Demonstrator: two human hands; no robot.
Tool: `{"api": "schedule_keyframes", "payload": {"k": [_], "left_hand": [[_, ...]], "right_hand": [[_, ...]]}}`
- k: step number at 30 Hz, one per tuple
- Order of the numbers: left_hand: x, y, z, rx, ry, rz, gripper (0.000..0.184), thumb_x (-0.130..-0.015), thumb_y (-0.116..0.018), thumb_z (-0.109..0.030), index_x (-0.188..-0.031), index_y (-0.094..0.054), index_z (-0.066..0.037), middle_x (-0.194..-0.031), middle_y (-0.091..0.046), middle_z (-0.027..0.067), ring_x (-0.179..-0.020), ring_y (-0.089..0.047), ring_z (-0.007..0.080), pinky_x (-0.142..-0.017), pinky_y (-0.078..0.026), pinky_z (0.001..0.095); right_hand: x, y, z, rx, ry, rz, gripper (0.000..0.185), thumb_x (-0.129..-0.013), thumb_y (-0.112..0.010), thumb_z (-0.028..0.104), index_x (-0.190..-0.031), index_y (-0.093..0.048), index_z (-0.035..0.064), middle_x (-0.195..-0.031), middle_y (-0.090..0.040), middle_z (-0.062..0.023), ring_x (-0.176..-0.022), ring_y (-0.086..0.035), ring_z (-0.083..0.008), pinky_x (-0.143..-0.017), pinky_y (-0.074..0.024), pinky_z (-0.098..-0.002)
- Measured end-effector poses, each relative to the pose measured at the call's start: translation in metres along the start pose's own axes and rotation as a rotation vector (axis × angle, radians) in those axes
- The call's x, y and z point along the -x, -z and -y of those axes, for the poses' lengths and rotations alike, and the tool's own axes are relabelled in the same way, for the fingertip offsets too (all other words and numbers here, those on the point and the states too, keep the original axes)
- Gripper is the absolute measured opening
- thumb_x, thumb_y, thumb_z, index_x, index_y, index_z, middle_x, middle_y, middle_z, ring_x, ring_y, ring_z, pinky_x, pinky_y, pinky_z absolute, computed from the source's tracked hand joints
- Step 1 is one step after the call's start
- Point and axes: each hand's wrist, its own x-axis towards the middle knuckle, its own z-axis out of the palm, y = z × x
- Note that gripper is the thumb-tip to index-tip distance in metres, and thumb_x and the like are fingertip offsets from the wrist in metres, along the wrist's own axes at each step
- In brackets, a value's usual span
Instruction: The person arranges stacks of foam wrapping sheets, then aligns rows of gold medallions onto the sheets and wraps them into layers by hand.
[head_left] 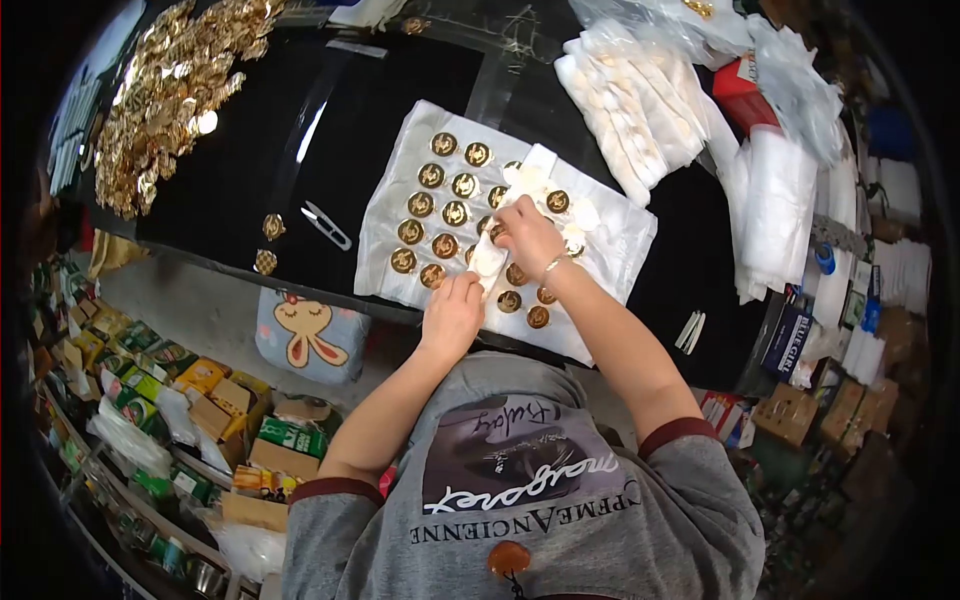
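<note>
Head view, tabletop: a glossy black tabletop (250, 150) is spreading behind the hands, a loose heap of shiny gold pieces (180, 90) lying at 10 o'clock.
Sheet: a wrinkled white sheet (615, 235) is lying near the centre, carrying rows of round gold discs with dark emblems (445, 245).
Strip: a narrow white strip with pale patches (488, 262) is crossing those discs on a slant.
Right hand: the right hand (528, 238) is bending its fingers together over the strip; whether it is pinching a disc, I cannot tell.
Left hand: the left hand (455, 310) is bringing its fingertips to the strip's lower end, its grip unclear.
Room: a light-blue cushion with a rabbit face (310, 335) is sitting between 8 and 9.
Boxes: yellow cardboard boxes (235, 393) are crowding 8 o'clock, a red box (743, 97) standing at 2; their contents are staying hidden.
Bag: a clear plastic bag (690, 30) is showing something gold at 1 o'clock, the upper edge cutting it off.
Obscured: arms and strip are covering several discs.
</note>
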Motion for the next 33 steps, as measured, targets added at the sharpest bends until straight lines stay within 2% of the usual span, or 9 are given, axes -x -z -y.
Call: {"api": "schedule_keyframes", "payload": {"k": [7,12,16,17,22,24,27,30,33], "left_hand": [[-0.003,0.009,0.009,0.054,-0.067,0.013,0.034,-0.072,-0.068,-0.010,-0.103,-0.057,-0.005,-0.114,-0.057,0.0073,-0.099,-0.056,0.0269,-0.088,-0.047,0.0350],[-0.005,0.013,0.007,0.043,-0.108,0.051,0.032,-0.074,-0.068,-0.010,-0.104,-0.057,-0.005,-0.111,-0.058,0.0067,-0.098,-0.057,0.0263,-0.087,-0.048,0.0341],[-0.005,0.016,0.010,0.092,-0.049,0.075,0.030,-0.076,-0.067,-0.008,-0.104,-0.057,-0.005,-0.108,-0.060,0.0070,-0.095,-0.059,0.0269,-0.084,-0.049,0.0337],[-0.005,0.020,0.013,0.089,-0.046,0.072,0.030,-0.076,-0.067,-0.008,-0.104,-0.057,-0.005,-0.108,-0.060,0.0070,-0.095,-0.059,0.0269,-0.084,-0.049,0.0337],[-0.004,0.038,0.022,0.337,0.253,0.225,0.028,-0.079,-0.066,-0.007,-0.105,-0.057,-0.004,-0.104,-0.061,0.0085,-0.090,-0.059,0.0275,-0.079,-0.049,0.0337],[-0.001,0.038,0.031,0.517,0.499,0.224,0.028,-0.080,-0.066,-0.007,-0.106,-0.057,-0.005,-0.103,-0.060,0.0094,-0.090,-0.058,0.0277,-0.078,-0.049,0.0339],[0.000,0.036,0.038,0.696,0.746,0.213,0.027,-0.081,-0.066,-0.007,-0.106,-0.056,-0.005,-0.101,-0.059,0.0103,-0.089,-0.058,0.0280,-0.076,-0.048,0.0341],[0.005,0.035,0.034,0.299,0.512,0.008,0.027,-0.080,-0.068,-0.012,-0.104,-0.057,-0.006,-0.105,-0.057,0.0107,-0.083,-0.057,0.0288,-0.071,-0.048,0.0358],[0.003,0.031,0.030,0.096,0.377,-0.050,0.028,-0.079,-0.069,-0.014,-0.103,-0.057,-0.007,-0.104,-0.057,0.0106,-0.083,-0.056,0.0285,-0.071,-0.048,0.0362]], "right_hand": [[0.014,-0.002,-0.009,0.063,0.175,-0.116,0.029,-0.079,-0.066,0.008,-0.107,-0.058,0.0139,-0.101,-0.052,-0.0046,-0.078,-0.058,-0.0260,-0.069,-0.0488,-0.0350],[0.007,0.012,0.006,0.297,0.187,0.093,0.024,-0.077,-0.064,0.007,-0.100,-0.059,0.0117,-0.092,-0.051,-0.0047,-0.079,-0.056,-0.0240,-0.070,-0.0489,-0.0341],[0.018,0.020,-0.015,0.245,0.360,0.062,0.024,-0.078,-0.063,0.008,-0.101,-0.059,0.0120,-0.095,-0.054,-0.0033,-0.083,-0.058,-0.0230,-0.071,-0.0495,-0.0336],[0.027,0.019,-0.026,0.206,0.397,-0.021,0.032,-0.074,-0.065,0.006,-0.105,-0.059,0.0122,-0.104,-0.057,-0.0021,-0.089,-0.059,-0.0224,-0.073,-0.0498,-0.0315],[0.049,0.020,-0.061,0.215,0.512,-0.196,0.045,-0.063,-0.070,0.001,-0.106,-0.061,0.0089,-0.124,-0.059,-0.0041,-0.099,-0.062,-0.0234,-0.078,-0.0509,-0.0298],[0.050,0.022,-0.060,0.225,0.550,-0.239,0.045,-0.061,-0.070,0.000,-0.105,-0.061,0.0074,-0.125,-0.059,-0.0058,-0.097,-0.062,-0.0247,-0.077,-0.0512,-0.0301],[0.053,0.020,-0.056,0.243,0.454,-0.307,0.039,-0.069,-0.070,0.000,-0.107,-0.062,0.0039,-0.115,-0.064,-0.0095,-0.090,-0.064,-0.0233,-0.074,-0.0517,-0.0296],[0.031,0.021,-0.040,-0.354,-0.227,-0.307,0.029,-0.078,-0.069,0.007,-0.105,-0.064,0.0005,-0.103,-0.067,-0.0099,-0.084,-0.064,-0.0188,-0.072,-0.0509,-0.0267],[-0.011,0.024,-0.035,-0.496,-0.493,-0.336,0.028,-0.084,-0.068,0.022,-0.097,-0.066,-0.0029,-0.082,-0.068,-0.0072,-0.069,-0.060,-0.0133,-0.064,-0.0485,-0.0253]]}}
